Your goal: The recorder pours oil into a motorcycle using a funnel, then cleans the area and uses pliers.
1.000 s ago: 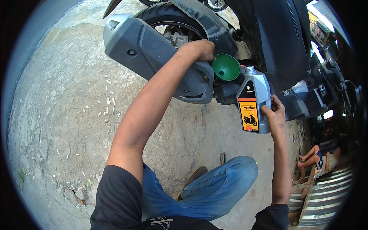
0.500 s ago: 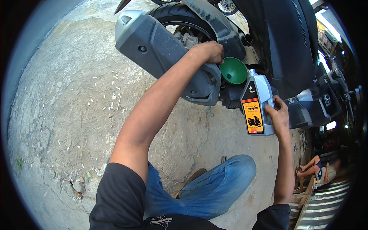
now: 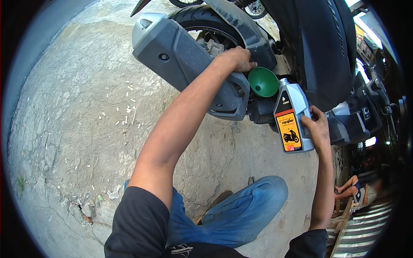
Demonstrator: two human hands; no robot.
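A green funnel (image 3: 263, 82) sits at the scooter's side, its wide mouth facing up toward me. My left hand (image 3: 238, 59) is closed at the funnel's left rim, thumb against the edge; the other fingertips are partly hidden. My right hand (image 3: 317, 128) grips a grey plastic oil bottle (image 3: 304, 139) by its handle, yellow and black label toward me. The bottle stands nearly upright, slightly tilted, its uncapped-looking neck close to the funnel's right rim. No oil stream shows. The funnel's spout is hidden behind its cone.
The scooter's grey exhaust cover (image 3: 180, 58) lies under my left forearm, with the rear tyre (image 3: 206, 19) behind it. The dark body panel (image 3: 320, 51) rises above the bottle. Cracked concrete (image 3: 86, 129) spreads left. A person (image 3: 352, 189) sits far right by corrugated metal (image 3: 361, 232).
In the view, the scooter, funnel, bottle and both hands have shifted slightly right. The bottle leans a little more to the left, its neck still beside the funnel.
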